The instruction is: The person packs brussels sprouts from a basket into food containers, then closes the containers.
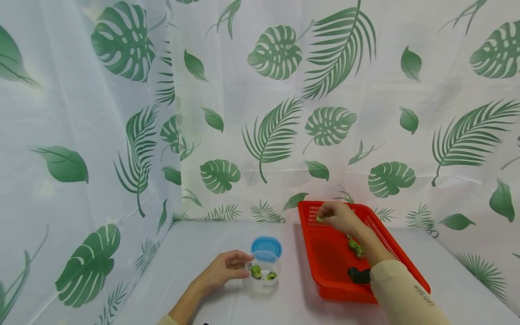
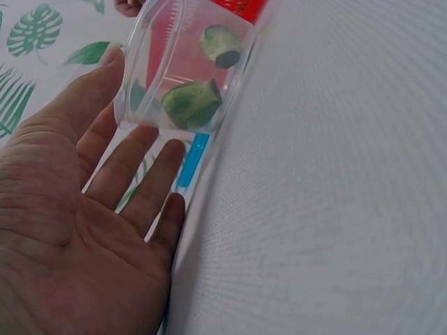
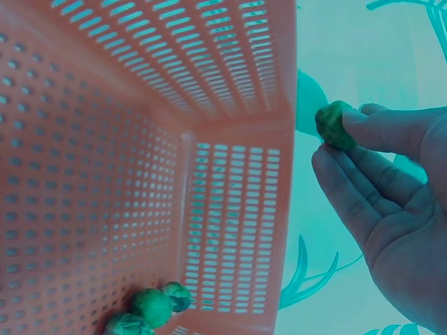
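Note:
My right hand [image 1: 339, 217] pinches a small Brussels sprout [image 3: 335, 125] between thumb and fingertips, raised over the far part of the red plastic basket [image 1: 318, 289]. My left hand [image 1: 225, 271] lies against the left side of a small clear plastic container [image 2: 133, 105], its fingers extended and thumb tip right at the rim. Inside that container sit two sprouts, a fuller one [image 2: 192, 105] and another with its cut end showing [image 2: 222, 46]. More sprouts [image 3: 151, 307] lie on the basket floor, partly screened by my right forearm in the head view.
A blue lid [image 1: 266, 246] lies just behind the clear container. Inside the basket's near end is a dark object [image 1: 358, 275], partly behind my right sleeve. Leaf-printed sheeting [image 1: 280, 135] rises behind and to the left of the white table surface [image 1: 203, 239].

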Available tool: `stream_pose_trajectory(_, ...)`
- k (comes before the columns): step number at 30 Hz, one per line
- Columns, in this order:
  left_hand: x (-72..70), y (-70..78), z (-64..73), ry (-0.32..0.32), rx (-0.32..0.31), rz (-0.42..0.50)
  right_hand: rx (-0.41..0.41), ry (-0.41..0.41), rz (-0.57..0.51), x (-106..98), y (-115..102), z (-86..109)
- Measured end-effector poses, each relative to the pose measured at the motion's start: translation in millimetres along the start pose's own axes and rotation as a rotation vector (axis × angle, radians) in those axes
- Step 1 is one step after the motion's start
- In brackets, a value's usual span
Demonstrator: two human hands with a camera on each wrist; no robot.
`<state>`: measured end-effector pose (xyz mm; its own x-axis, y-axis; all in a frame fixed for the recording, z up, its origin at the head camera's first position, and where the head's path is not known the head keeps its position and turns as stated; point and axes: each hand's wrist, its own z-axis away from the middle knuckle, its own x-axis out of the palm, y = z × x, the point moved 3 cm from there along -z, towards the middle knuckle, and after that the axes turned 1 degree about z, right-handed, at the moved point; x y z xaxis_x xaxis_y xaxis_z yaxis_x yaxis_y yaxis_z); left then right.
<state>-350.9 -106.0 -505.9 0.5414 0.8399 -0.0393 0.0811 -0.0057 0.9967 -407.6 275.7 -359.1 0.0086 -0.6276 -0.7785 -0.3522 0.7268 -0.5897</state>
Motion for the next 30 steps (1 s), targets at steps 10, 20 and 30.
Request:
stream_pose_trajectory(10, -0.2, -1.7, -1.0, 0.003, 0.011, 0.000, -0.029, 0.020, -0.012, -0.4, -8.3, -1.1)
stream_pose_trajectory(20, 0.0, 0.9, -1.3, 0.004, 0.010, -0.007, -0.057, 0.030, -0.021, 2.0, -24.9, -1.0)
stream_pose_trajectory(30, 0.8, -1.6, -1.2, 0.000, 0.014, -0.008, -0.111, 0.021, -0.045, 5.8, -38.3, 0.5)
